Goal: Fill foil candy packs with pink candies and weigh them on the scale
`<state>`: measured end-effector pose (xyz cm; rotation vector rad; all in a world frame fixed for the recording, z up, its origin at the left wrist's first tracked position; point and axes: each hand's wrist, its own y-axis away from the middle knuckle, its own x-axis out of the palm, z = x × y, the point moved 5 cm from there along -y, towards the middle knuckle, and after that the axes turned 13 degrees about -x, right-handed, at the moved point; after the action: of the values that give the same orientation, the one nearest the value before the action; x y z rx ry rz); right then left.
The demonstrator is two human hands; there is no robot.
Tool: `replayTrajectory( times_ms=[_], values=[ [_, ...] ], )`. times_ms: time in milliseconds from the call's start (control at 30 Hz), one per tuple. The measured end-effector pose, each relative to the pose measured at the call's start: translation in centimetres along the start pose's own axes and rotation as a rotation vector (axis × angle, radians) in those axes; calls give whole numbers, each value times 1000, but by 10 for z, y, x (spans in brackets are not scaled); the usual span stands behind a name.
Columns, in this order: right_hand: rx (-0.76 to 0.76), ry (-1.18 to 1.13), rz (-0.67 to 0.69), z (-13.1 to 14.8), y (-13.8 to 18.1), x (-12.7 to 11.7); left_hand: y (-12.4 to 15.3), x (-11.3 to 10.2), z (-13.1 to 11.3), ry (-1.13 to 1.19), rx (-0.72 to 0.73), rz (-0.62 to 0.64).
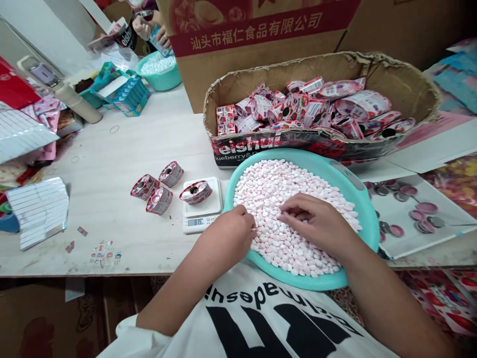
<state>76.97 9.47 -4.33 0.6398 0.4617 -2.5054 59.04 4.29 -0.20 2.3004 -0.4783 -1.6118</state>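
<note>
A teal basin [354,186] full of small pink and white candies [276,184] sits at the table's front edge. My left hand [234,226] rests at the basin's left rim, fingers curled in among the candies. My right hand [316,219] lies flat on the candy heap, fingers pointing left. Whether either hand holds candies is hidden. Left of the basin a small white scale [203,211] carries one round pink tin [196,192].
Three more round tins [156,189] lie left of the scale. A torn cardboard tray [406,84] of pink packets stands behind the basin. Loose lids [408,206] lie at right. Far back, another person's hands [149,27] work over a second teal bowl [162,69].
</note>
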Motion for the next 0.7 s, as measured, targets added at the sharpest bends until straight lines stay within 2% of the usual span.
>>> replayTrajectory(
  times_ms=[167,367,567,700],
  values=[
    [32,-3,0,-2,1,0,-9,-1,-4,-83,47,10],
    [46,15,-2,-4,0,1,-17,7,-2,-140,143,-58],
    [75,28,13,-6,0,2,-17,8,-2,-47,225,-125],
    [83,37,20,-9,1,3,-11,-5,3,126,276,-174]
  ],
)
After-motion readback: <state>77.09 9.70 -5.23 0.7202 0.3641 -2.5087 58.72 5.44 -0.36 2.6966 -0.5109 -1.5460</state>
